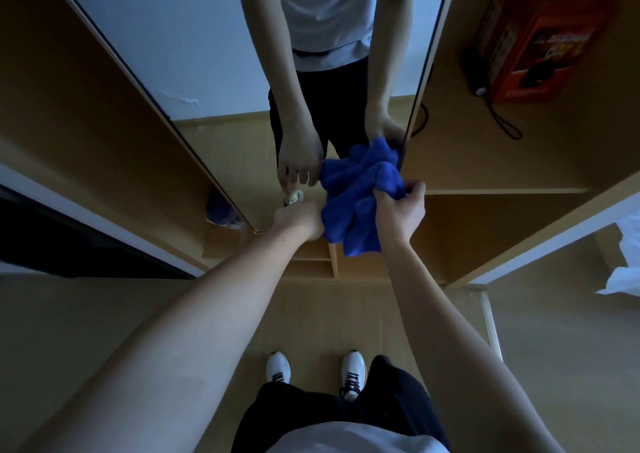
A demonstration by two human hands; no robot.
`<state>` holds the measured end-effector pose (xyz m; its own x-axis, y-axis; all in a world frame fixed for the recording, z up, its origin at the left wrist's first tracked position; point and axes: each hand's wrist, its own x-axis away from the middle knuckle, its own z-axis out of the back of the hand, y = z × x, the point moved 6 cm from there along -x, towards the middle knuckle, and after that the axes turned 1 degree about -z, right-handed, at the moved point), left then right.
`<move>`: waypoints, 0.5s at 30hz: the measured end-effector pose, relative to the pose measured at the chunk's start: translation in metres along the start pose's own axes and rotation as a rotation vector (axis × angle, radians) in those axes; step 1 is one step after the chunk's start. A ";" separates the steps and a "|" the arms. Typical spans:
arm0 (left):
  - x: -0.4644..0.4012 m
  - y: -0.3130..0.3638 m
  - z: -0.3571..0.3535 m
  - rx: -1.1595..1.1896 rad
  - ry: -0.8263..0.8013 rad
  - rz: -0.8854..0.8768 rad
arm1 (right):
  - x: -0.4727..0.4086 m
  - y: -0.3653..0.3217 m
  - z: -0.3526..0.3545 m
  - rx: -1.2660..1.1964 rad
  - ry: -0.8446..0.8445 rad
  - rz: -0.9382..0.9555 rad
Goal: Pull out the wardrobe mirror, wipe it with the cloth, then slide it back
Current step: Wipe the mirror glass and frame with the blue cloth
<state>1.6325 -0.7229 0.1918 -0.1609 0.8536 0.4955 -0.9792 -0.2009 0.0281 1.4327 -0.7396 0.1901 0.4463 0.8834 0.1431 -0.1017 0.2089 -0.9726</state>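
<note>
The right hand (398,210) clutches a bunched, fluffy blue cloth (360,193), fingers curled into its folds, the wad pressed against the glass. The left hand (299,220), fingers curled, sits at the mirror's (214,54) lower edge; what it holds cannot be told. The tall, thin-framed mirror stands between smooth wooden wardrobe panels (86,123). A red box (540,37) lies on the right-hand shelf.

The single head-worn camera looks steeply forward and down (wide-angle), close to the wardrobe mirror (214,71), taking in both forearms and the floor.
</note>
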 end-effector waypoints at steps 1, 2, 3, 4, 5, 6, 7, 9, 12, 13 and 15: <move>0.000 0.000 0.000 -0.003 0.006 -0.003 | -0.003 0.008 -0.003 0.015 -0.003 -0.025; 0.000 -0.001 0.000 -0.006 0.015 -0.006 | -0.004 0.019 -0.006 0.048 -0.009 -0.046; 0.000 -0.003 0.000 -0.016 0.022 -0.005 | -0.005 0.031 -0.009 0.083 -0.023 -0.076; 0.001 -0.005 -0.001 -0.025 0.026 -0.003 | -0.005 0.043 -0.011 0.116 -0.037 -0.120; 0.001 -0.006 -0.002 -0.034 0.025 0.000 | -0.005 0.053 -0.012 0.143 -0.050 -0.175; 0.001 -0.008 -0.004 -0.040 0.023 0.003 | -0.006 0.060 -0.011 0.162 -0.058 -0.222; 0.001 -0.010 -0.006 -0.045 0.023 0.006 | -0.007 0.062 -0.010 0.175 -0.060 -0.243; -0.002 -0.011 -0.008 -0.038 0.025 0.010 | -0.006 0.058 -0.007 0.173 -0.052 -0.209; -0.007 -0.015 -0.012 -0.021 0.018 0.022 | 0.004 0.050 -0.008 0.157 -0.042 -0.084; -0.008 -0.015 -0.013 -0.016 0.011 0.025 | 0.005 0.050 -0.011 0.158 -0.047 -0.066; -0.011 -0.018 -0.016 0.004 0.003 0.029 | 0.000 0.055 -0.020 0.175 -0.047 -0.103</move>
<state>1.6498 -0.7212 0.1717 -0.1894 0.8490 0.4932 -0.9737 -0.2272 0.0172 1.4449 -0.7367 0.1329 0.4205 0.8715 0.2522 -0.2125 0.3649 -0.9065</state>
